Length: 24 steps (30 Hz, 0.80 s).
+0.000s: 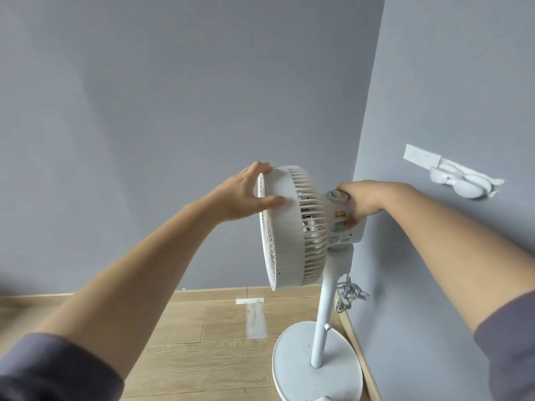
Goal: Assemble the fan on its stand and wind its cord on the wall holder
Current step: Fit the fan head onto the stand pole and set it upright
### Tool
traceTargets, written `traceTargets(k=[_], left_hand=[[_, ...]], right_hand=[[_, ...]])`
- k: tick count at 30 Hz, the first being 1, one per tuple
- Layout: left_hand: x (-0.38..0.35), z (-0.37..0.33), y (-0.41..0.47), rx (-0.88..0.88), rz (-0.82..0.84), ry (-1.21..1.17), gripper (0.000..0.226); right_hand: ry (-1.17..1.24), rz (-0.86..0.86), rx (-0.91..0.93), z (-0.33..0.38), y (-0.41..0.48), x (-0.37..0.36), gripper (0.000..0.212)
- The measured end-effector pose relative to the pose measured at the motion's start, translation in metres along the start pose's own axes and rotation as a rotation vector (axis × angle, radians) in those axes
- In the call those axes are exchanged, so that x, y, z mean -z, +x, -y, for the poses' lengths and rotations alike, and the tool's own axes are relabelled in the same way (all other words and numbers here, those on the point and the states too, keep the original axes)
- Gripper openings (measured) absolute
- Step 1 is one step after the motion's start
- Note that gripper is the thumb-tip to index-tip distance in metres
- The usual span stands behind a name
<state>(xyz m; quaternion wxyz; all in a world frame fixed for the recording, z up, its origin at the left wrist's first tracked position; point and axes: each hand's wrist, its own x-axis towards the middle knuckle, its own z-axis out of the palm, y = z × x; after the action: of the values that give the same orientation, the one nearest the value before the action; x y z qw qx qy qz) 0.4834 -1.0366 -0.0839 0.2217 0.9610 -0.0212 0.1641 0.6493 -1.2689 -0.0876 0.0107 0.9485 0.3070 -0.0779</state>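
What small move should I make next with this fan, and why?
Probably release the right hand and reach down for the cord. The fan head already appears seated on the stand, the cord hangs bunched behind it, and no cord shows on the wall holder.

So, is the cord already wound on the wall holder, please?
No, the cord hangs in a loose bundle below the fan, and the holder on the wall carries none of it.
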Motion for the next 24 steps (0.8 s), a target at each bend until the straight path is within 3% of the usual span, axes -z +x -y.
traceTargets(k=[6, 12, 24], left_hand=[[0.007, -0.004, -0.005, 0.039, 0.025, 0.099, 0.093], [0.014, -0.011, -0.006, 0.034, 0.017, 0.345, 0.080], [0.017, -0.016, -0.013, 0.059, 0.057, 0.396, 0.082]], right_hand=[[-0.008, 0.017, -0.015, 0.004, 0.001, 0.000, 0.080], [0.011, -0.006, 0.017, 0.007, -0.004, -0.003, 0.079], [0.059, -0.036, 0.021, 0.015, -0.018, -0.010, 0.082]])
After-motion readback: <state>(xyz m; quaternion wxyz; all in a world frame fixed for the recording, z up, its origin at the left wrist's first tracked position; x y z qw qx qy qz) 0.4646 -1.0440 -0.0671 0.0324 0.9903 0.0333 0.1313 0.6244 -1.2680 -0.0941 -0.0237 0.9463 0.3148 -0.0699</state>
